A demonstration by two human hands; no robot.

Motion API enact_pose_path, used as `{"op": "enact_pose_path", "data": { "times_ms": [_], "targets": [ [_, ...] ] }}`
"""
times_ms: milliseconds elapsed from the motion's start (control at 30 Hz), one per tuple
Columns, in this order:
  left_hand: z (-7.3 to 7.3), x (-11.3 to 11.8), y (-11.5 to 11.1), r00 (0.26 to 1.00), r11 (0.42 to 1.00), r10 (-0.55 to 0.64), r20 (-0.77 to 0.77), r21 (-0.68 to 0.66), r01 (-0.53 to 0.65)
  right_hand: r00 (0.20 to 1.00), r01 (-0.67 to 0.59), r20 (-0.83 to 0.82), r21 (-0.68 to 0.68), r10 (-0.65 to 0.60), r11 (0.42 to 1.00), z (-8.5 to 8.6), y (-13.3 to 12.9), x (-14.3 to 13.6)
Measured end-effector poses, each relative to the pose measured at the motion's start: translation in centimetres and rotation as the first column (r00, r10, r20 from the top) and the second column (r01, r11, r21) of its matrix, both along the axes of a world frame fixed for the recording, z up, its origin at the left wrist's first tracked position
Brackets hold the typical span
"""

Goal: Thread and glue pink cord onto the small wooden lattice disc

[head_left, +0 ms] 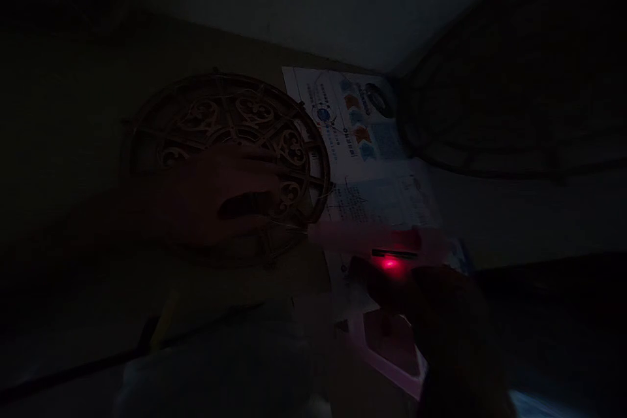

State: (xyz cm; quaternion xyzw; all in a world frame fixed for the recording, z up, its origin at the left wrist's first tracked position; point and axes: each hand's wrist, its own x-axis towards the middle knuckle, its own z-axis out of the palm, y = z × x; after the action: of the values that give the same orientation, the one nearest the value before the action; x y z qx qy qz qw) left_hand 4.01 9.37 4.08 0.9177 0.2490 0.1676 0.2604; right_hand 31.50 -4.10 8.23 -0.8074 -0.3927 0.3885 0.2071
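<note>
My left hand (215, 186) stretches across a round openwork disc (255, 111); my right hand (445, 313) wraps a pink glue gun (360, 237).
The disc, overlapping a printed sheet (377, 192), looks largely assembled. Darkness hides any unfinished joints, and I can't tell whether my left fingertips pinch anything.

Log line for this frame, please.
left hand: on round openwork piece; right hand: holding pink glue gun, red light lit; printed sheet: partly under piece; very dark
</note>
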Motion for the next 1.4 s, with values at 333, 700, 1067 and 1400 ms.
{"op": "enact_pose_path", "data": {
  "times_ms": [333,700,1067,1400],
  "targets": [
    [-0.4,0.0,0.1,0.999,0.999,-0.033,0.023,-0.02,0.033,0.994,0.103,-0.035,0.007,-0.102,0.995,0.3,-0.1,-0.4],
    [-0.5,0.2,-0.2,1.0,1.0,-0.005,0.016,0.003,0.005,0.991,0.13,-0.024,0.078,-0.128,0.988,0.5,0.3,-1.5],
    [-0.3,0.5,-0.8,0.999,0.999,0.038,0.003,0.005,-0.038,0.989,-0.146,-0.015,0.09,0.148,0.985,0.0,1.6,-1.5],
    [-0.5,0.5,-0.8,0.999,1.0,0.026,0.02,0.009,-0.026,0.996,-0.083,0.042,0.127,0.078,0.988,-0.1,1.6,-2.0]
  ]
}}
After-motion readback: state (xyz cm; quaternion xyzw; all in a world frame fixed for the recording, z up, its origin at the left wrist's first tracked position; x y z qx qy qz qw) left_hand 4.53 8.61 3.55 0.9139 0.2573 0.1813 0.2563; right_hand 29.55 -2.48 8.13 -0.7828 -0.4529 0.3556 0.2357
